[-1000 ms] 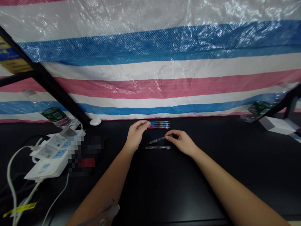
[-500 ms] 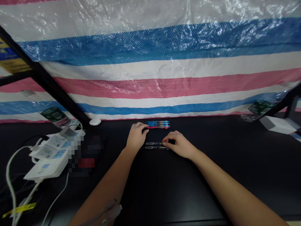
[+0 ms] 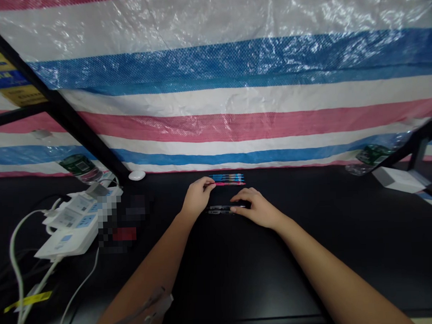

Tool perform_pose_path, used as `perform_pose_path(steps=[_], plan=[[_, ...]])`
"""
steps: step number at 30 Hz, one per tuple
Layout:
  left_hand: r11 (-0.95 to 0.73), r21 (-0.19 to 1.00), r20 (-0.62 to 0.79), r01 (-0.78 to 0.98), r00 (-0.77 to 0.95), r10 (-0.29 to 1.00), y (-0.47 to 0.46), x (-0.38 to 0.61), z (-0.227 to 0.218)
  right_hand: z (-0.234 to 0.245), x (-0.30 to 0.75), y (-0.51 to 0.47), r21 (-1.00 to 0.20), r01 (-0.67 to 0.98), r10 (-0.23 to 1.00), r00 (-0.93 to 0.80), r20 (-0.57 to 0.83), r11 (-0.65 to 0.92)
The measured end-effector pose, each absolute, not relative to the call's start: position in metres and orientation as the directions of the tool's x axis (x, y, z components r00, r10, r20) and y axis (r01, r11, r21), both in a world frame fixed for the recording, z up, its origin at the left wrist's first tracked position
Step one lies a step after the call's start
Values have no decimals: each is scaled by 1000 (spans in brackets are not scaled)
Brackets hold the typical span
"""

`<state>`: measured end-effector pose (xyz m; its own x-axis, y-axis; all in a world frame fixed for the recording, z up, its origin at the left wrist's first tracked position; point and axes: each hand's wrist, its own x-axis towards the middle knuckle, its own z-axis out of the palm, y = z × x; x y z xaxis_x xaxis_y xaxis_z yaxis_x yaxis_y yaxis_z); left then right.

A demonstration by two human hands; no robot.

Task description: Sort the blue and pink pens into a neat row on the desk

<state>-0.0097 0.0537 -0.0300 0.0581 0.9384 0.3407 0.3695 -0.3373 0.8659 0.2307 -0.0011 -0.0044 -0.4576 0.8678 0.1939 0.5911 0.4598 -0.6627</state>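
On the black table (image 3: 241, 274) lie two blue pens (image 3: 226, 176) side by side near the striped tarp. Just in front of them is a red pen (image 3: 231, 183). My left hand (image 3: 197, 198) pinches the red pen's left end between thumb and fingers. A little nearer to me lie two black pens (image 3: 219, 209), side by side. My right hand (image 3: 257, 208) lies over their right ends, fingers curled and pressing on them.
White power strips (image 3: 71, 221) with white cables (image 3: 17, 263) crowd the left side. A small white round object (image 3: 136, 174) sits by a black frame bar (image 3: 76, 124). A white box (image 3: 401, 179) stands at the right. The striped tarp (image 3: 235, 109) closes off the back.
My right hand has set a black pen down beside the other one and now rests on both. My left hand has shifted from the blue pens to the red pen's end.
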Motion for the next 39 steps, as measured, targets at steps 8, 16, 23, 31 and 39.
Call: perform_pose_path(steps=[8, 16, 23, 31, 39], plan=[[-314, 892, 339, 324, -22, 940, 53, -5, -26, 5, 235, -3, -617, 591, 814, -563, 145, 519], [-300, 935, 317, 188, -66, 946, 49, 1, -18, -2, 234, -1, -727, 516, 863, -459, 212, 453], [-255, 958, 249, -132, -59, 967, 47, 3, -13, -1, 230, 7, -998, 21, 998, 10, 58, 58], [-140, 935, 162, -324, 42, 986, 39, 11, -8, -1, 228, 7, -971, -239, 997, -81, -7, -27], [-64, 884, 56, -463, -30, 998, 34, 20, -5, -4, 227, 6, -985, -65, 986, 40, 159, 162]])
